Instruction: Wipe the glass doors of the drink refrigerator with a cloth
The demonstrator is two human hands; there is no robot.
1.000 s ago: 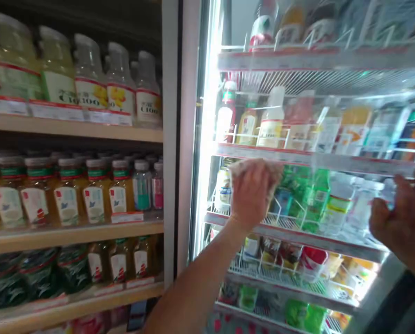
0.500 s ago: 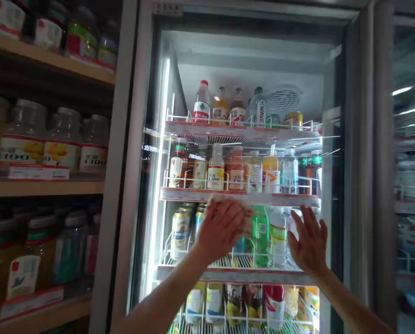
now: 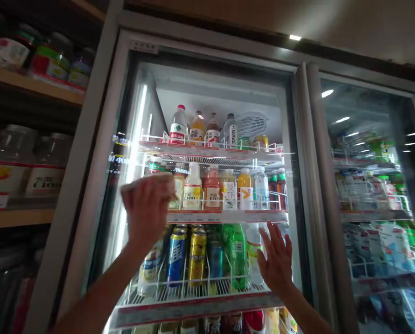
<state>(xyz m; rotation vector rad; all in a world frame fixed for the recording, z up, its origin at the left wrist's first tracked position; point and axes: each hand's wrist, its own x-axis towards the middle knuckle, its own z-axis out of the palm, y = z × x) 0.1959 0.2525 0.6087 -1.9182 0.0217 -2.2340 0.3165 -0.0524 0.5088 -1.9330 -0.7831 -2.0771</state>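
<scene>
My left hand [image 3: 145, 213] is blurred by motion, its fingers pressed over a folded pale cloth [image 3: 162, 182] at the left side of the glass door [image 3: 207, 83]. The cloth sticks out on both sides of the fingers, in front of the second shelf's bottles. Lower and to the right, my right hand [image 3: 276, 260] holds nothing; its fingers are spread and point upward before the glass. Whether its palm touches the pane I cannot tell. Behind the door are a green bottle [image 3: 238, 253], a blue can [image 3: 176, 255] and a gold can [image 3: 197, 254].
A wooden shelf rack [image 3: 19, 218] with bottled drinks stands close on the left. On the right, a thick metal door frame [image 3: 320, 195] borders a second glass-fronted cooler [image 3: 370, 116]. Several wire shelves with drinks lie behind the glass.
My left hand has swept left and up across the glass with the cloth. My right hand stays open and raised. The view has tilted up and turned right, showing more of the second cooler.
</scene>
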